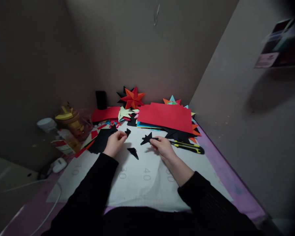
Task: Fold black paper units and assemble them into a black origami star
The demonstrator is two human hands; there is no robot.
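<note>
My right hand pinches a small black paper star by one point, raised over the white sheet. My left hand is closed, thumb and fingertips together. Whatever may be in its grip is too small or hidden to make out. Just beyond its fingertips is a small black folded paper piece; whether they touch I cannot tell. Another black folded piece lies on the sheet between my hands. Left of my left hand rests black paper. A black and yellow utility knife lies right of my right hand.
White sheet with printed numbers covers the purple-topped table. Red paper is stacked at the back. A red-orange paper star leans on the wall. A bottle, brown cup and white cable are left.
</note>
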